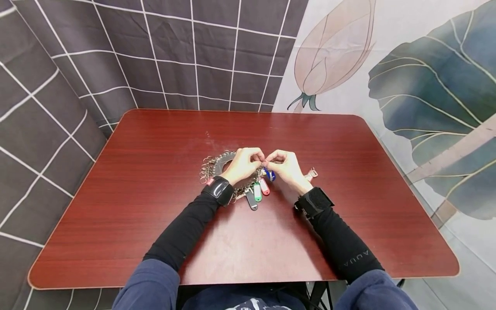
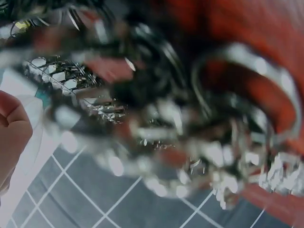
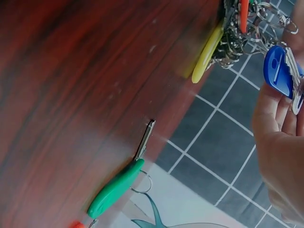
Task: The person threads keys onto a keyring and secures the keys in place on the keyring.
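With my left grip [image 1: 245, 163], thumb and finger brought together, I pinch the big key ring [image 1: 220, 165] at its right edge, near the middle of the tabletop [image 1: 155, 172]. My right grip [image 1: 286, 168], fingers also closed, holds the blue key [image 3: 277, 73] just beside. Nearer to me are green [image 1: 257, 191], red [image 1: 265, 186] and dark grey tags [image 1: 251, 200].

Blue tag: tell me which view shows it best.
The right wrist view: the blue tag is large and fairly sharp there, with a notched silver key overlapping its edge. The head view shows it only small, just below the fingertips. In the blurred left wrist view, I cannot make it out.
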`<state>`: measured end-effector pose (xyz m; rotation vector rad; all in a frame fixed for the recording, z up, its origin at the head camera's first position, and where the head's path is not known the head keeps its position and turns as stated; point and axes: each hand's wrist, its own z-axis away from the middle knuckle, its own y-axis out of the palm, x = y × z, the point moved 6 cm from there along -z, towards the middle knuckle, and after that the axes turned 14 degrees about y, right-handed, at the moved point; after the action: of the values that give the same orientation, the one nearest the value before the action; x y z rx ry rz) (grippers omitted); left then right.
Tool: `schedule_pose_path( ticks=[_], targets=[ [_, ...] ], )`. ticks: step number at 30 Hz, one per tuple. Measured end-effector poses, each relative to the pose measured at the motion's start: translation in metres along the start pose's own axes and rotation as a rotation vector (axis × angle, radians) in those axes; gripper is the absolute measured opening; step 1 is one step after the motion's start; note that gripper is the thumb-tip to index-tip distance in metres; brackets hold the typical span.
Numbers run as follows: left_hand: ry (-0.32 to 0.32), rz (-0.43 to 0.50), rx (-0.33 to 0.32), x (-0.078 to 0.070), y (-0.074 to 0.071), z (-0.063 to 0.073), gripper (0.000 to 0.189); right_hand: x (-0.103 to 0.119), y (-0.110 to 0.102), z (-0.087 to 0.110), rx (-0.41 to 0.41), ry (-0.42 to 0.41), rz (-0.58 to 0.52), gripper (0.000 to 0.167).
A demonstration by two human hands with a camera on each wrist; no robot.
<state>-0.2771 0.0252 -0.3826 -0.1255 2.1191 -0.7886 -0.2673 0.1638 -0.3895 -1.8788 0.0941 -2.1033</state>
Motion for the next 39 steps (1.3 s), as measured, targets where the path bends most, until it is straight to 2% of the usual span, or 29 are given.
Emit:
schedule_pose_path(
  ticks=[3,9,12,21,27,31,35,39],
  targets=[
    [-0.010,0.004,0.007,0.0013,0.0004,-0.0005,0.013,0.0021,0.0007,-0.0003,0.010,-0.017,0.000,0.020],
    [0.061,-0.018,0.015,-0.0050,-0.0001,-0.0018,0.012,0.0010,-0.0013,-0.0024,-0.013,0.005,-0.009,0.018],
    [0.071,-0.019,0.000,-0.0065,-0.0005,-0.0018,0.013,0.0012,-0.0016,-0.0018,-0.016,0.007,-0.028,0.019],
    [-0.008,0.011,-0.004,0.0010,0.0009,0.0004,0.012,0.0038,0.0015,0.0006,0.012,-0.022,-0.014,0.017],
    [0.036,0.007,0.021,-0.0040,0.0004,0.0000,0.011,0.0028,-0.0011,0.0000,0.008,0.005,-0.043,0.019],
    [0.049,0.011,0.003,-0.0060,-0.0007,-0.0002,0.013,0.0022,-0.0014,-0.0004,0.017,0.006,-0.069,0.021],
    [0.007,0.029,-0.011,-0.0014,0.0001,-0.0001,0.014,0.0035,0.0006,0.0005,0.032,-0.027,-0.047,0.019],
    [-0.042,0.047,0.016,0.0017,0.0016,-0.0002,0.014,0.0047,0.0015,0.0015,0.041,-0.053,-0.007,0.016]
  ],
)
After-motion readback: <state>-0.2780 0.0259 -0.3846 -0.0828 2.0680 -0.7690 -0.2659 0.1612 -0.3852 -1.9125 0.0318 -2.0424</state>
